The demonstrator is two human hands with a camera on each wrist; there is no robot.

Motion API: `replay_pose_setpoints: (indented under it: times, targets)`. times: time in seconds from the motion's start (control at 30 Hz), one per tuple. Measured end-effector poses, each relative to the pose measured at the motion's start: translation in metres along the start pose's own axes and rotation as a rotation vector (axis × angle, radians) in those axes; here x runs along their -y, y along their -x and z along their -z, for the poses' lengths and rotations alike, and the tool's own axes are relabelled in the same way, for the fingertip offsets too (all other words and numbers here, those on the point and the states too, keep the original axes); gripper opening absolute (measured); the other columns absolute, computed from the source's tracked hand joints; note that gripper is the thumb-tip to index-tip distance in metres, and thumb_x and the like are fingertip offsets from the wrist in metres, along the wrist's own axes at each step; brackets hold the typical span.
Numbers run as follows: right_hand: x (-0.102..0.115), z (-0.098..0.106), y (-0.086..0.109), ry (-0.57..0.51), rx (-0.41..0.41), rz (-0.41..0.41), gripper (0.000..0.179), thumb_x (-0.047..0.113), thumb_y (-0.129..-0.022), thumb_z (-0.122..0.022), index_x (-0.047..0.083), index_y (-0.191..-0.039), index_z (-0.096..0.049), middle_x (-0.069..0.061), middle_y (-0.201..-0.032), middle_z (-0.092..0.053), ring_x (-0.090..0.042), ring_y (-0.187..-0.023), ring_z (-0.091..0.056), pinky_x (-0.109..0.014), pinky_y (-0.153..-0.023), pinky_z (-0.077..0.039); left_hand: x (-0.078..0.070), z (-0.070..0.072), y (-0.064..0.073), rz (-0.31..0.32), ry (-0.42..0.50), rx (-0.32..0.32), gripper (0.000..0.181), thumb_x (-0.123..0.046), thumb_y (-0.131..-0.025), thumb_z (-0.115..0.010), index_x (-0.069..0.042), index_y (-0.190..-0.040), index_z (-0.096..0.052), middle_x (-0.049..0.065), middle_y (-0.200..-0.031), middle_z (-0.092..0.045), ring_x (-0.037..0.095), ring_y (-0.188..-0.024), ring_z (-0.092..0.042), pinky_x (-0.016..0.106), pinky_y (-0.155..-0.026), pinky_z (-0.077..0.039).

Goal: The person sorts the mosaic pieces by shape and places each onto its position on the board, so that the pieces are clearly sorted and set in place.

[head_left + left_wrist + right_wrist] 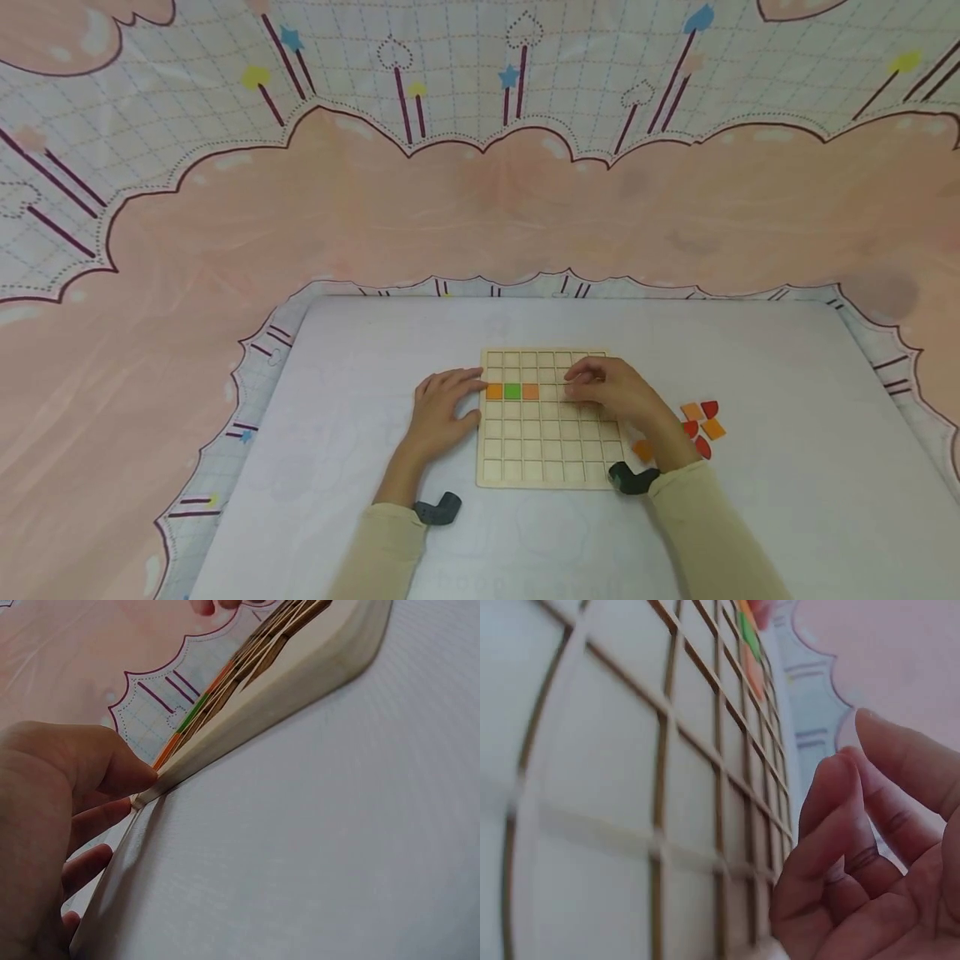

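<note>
A pale wooden grid board [551,450] lies flat on the table. In one of its upper rows, an orange square tile [494,392], a green tile [512,392] and a lighter orange tile [530,392] sit side by side from the left edge. My left hand [442,412] touches the board's left edge with thumb and fingertips, as the left wrist view also shows. Above the board's right part hovers my right hand [615,387], its fingers [825,795] loosely bent. No piece shows between them in the right wrist view.
Right of the board, partly behind the right forearm, lie several loose pieces, among them an orange square [713,429] and a red rounded piece [702,448]. Both wrists carry dark straps [438,509]. Patterned cloth [480,208] hangs beyond the white table [390,325].
</note>
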State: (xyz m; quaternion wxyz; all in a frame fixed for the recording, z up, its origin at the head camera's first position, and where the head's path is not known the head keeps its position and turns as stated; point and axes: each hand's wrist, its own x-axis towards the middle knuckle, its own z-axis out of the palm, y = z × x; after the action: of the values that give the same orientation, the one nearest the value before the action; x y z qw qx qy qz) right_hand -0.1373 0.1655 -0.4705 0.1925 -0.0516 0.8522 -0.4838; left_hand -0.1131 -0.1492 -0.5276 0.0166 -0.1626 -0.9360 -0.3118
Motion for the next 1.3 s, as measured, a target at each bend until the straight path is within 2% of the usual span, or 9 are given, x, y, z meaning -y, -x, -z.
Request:
replay_pose_setpoints:
  times: [0.13, 0.27, 0.43, 0.53, 0.63, 0.83, 0.93, 1.07, 1.3]
  targets:
    - [-0.006, 0.018, 0.011, 0.068, -0.022, -0.023, 0.026, 0.029, -0.091, -0.076, 0.013, -0.110, -0.072, -0.004, -0.097, -0.067, -0.022, -0.095, -0.059, -0.033, -0.085, -0.046, 0.001, 0.000, 0.000, -0.006, 0.005, -0.008, 0.042, -0.019, -0.085, -0.069, -0.023, -0.127, -0.070, -0.006, -0.150, -0.057, 0.024, -0.140, -0.045, 0.058, -0.120, -0.021]
    - [-0.013, 0.034, 0.026, 0.143, -0.005, -0.034, 0.022, 0.031, -0.091, -0.076, 0.018, -0.108, -0.074, -0.002, -0.100, -0.069, -0.022, -0.097, -0.059, -0.033, -0.085, -0.048, 0.001, -0.001, -0.001, 0.002, 0.003, 0.013, 0.042, -0.019, -0.086, -0.068, -0.025, -0.128, -0.069, -0.008, -0.151, -0.055, 0.023, -0.142, -0.044, 0.057, -0.122, -0.018]
    - [-0.022, 0.049, 0.045, 0.251, 0.054, 0.021, 0.019, 0.030, -0.088, -0.078, 0.020, -0.106, -0.078, 0.000, -0.109, -0.073, -0.019, -0.101, -0.061, -0.035, -0.087, -0.051, 0.002, -0.002, 0.000, 0.006, 0.000, 0.016, 0.043, -0.020, -0.086, -0.069, -0.025, -0.128, -0.069, -0.008, -0.151, -0.055, 0.023, -0.142, -0.044, 0.057, -0.122, -0.018]
    - [-0.025, 0.054, 0.053, 0.256, 0.072, -0.011, 0.020, 0.027, -0.087, -0.079, 0.019, -0.105, -0.078, -0.001, -0.109, -0.073, -0.019, -0.096, -0.063, -0.035, -0.082, -0.053, 0.002, -0.002, -0.001, 0.006, -0.005, 0.015, 0.043, -0.020, -0.086, -0.069, -0.025, -0.129, -0.069, -0.008, -0.151, -0.055, 0.023, -0.142, -0.044, 0.057, -0.122, -0.018]
    - [-0.029, 0.057, 0.059, 0.267, 0.079, -0.072, 0.020, 0.025, -0.084, -0.082, 0.021, -0.102, -0.079, -0.001, -0.100, -0.070, -0.018, -0.088, -0.062, -0.032, -0.075, -0.052, 0.003, -0.003, -0.001, 0.007, -0.013, 0.017, 0.043, -0.021, -0.086, -0.069, -0.026, -0.129, -0.069, -0.009, -0.152, -0.054, 0.023, -0.142, -0.043, 0.057, -0.122, -0.018]
    - [-0.044, 0.061, 0.062, 0.354, 0.115, -0.030, 0.020, 0.027, -0.077, -0.088, 0.023, -0.095, -0.079, 0.001, -0.094, -0.066, -0.019, -0.092, -0.057, -0.033, -0.076, -0.048, 0.002, -0.002, 0.000, 0.015, -0.015, 0.025, 0.043, -0.021, -0.086, -0.069, -0.026, -0.129, -0.069, -0.009, -0.152, -0.054, 0.022, -0.143, -0.043, 0.057, -0.122, -0.018]
    - [-0.051, 0.062, 0.061, 0.372, 0.136, -0.030, 0.019, 0.029, -0.076, -0.088, 0.027, -0.093, -0.078, 0.002, -0.096, -0.066, -0.019, -0.093, -0.056, -0.037, -0.081, -0.041, 0.001, -0.001, 0.000, 0.016, -0.014, 0.026, 0.043, -0.021, -0.086, -0.069, -0.026, -0.129, -0.069, -0.009, -0.152, -0.054, 0.022, -0.143, -0.043, 0.057, -0.122, -0.018]
    - [-0.057, 0.061, 0.058, 0.412, 0.149, -0.031, 0.020, 0.034, -0.075, -0.088, 0.033, -0.091, -0.076, 0.005, -0.093, -0.063, -0.016, -0.090, -0.052, -0.041, -0.080, -0.030, 0.001, 0.000, 0.000, 0.011, -0.007, 0.019, 0.043, -0.020, -0.086, -0.069, -0.025, -0.129, -0.069, -0.009, -0.152, -0.054, 0.022, -0.142, -0.043, 0.058, -0.122, -0.018]
    - [-0.058, 0.060, 0.056, 0.449, 0.161, -0.005, 0.022, 0.030, -0.073, -0.089, 0.035, -0.088, -0.073, 0.005, -0.090, -0.059, -0.015, -0.087, -0.050, -0.044, -0.080, -0.027, 0.001, 0.000, -0.001, 0.006, -0.003, 0.016, 0.043, -0.020, -0.085, -0.069, -0.025, -0.128, -0.069, -0.008, -0.152, -0.055, 0.023, -0.142, -0.043, 0.057, -0.121, -0.019]
